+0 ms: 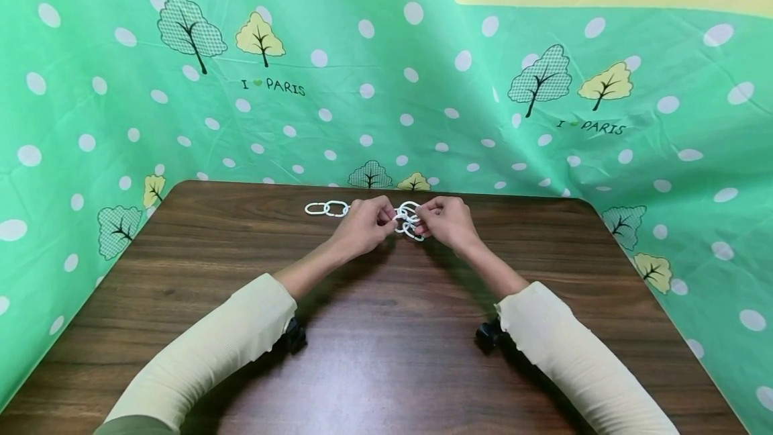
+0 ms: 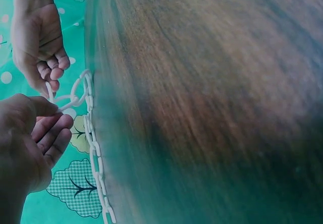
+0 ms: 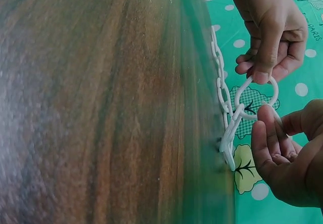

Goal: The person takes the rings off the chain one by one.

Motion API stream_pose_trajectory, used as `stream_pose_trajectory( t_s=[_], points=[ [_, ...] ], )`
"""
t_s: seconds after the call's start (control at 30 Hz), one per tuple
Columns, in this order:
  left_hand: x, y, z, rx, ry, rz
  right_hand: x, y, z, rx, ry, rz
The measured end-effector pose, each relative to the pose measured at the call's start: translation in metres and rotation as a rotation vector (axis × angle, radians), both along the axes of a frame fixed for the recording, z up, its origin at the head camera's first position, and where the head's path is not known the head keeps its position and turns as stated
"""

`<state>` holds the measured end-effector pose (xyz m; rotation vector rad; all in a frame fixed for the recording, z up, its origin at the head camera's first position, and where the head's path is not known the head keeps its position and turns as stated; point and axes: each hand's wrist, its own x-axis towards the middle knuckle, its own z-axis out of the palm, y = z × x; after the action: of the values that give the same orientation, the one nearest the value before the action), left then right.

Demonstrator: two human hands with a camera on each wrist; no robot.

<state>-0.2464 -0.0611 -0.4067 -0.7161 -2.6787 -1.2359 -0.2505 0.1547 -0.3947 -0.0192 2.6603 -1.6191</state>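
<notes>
A chain of white oval links (image 1: 327, 208) lies along the far part of the dark table, its left end stretched out beyond my left hand (image 1: 365, 225). In the right wrist view, the left thumb and fingers pinch the top of one raised white link (image 3: 275, 90). My right hand (image 1: 447, 220) faces it from the other side, pinching a link hooked through that one; its fingertips partly hide this link. Several more links (image 3: 232, 133) hang and bunch just beside the two hands. In the left wrist view, both hands hold the joined links above the tabletop.
The brown wood-grain table (image 1: 386, 341) has rounded far corners. Close behind its far edge hangs a green cloth (image 1: 386, 113) with white dots and printed trees. Black wrist devices (image 1: 490, 335) sit under the cream sleeves.
</notes>
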Motion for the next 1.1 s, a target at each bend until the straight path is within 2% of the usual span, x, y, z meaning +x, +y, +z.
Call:
stream_pose_trajectory(
  t_s=[0.27,0.53,0.77,1.1],
  points=[
    [-0.001,0.0,0.003,0.006,0.024,0.022,0.0,-0.003,0.002,-0.045,-0.032,-0.022],
    [0.0,0.0,0.005,0.005,0.026,0.019,0.0,-0.003,0.004,-0.078,-0.059,-0.033],
    [0.001,-0.003,0.002,0.016,0.007,0.028,-0.004,0.008,0.007,-0.099,-0.034,-0.088],
    [-0.002,-0.008,-0.002,0.084,0.001,0.014,-0.005,0.026,0.009,-0.096,-0.056,-0.055]
  ],
)
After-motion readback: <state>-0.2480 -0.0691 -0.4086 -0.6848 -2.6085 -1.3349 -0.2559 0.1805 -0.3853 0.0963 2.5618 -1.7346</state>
